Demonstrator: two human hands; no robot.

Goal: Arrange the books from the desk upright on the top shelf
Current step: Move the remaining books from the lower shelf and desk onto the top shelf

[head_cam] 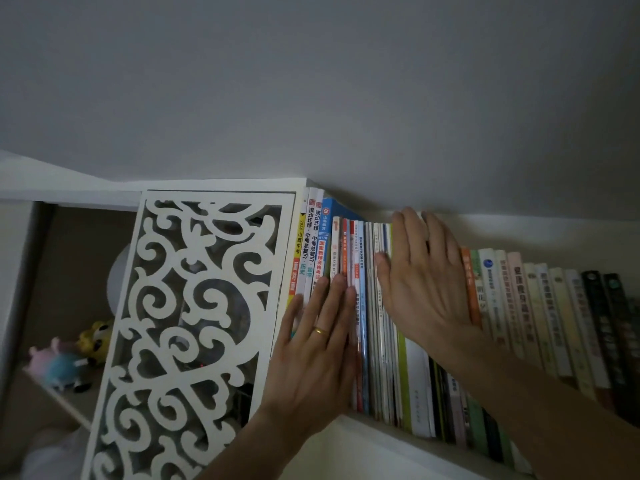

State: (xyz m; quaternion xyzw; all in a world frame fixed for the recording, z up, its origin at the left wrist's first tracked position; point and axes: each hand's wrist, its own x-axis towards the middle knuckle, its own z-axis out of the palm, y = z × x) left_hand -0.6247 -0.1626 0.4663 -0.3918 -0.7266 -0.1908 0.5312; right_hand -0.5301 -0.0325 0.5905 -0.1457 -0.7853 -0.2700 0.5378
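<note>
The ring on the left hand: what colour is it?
Gold; the ring shows on the left hand in the head view.

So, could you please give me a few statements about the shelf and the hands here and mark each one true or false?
1. Both hands lie flat and open against the book spines. True: the left hand and right hand press on the row of books.
2. The ring is on the right hand. False: it is on the left hand.
3. The books stand upright on the shelf. True.
4. The carved white panel is to the right of the books. False: it is on their left.
5. Soft toys sit in the compartment left of the panel. True.
</note>
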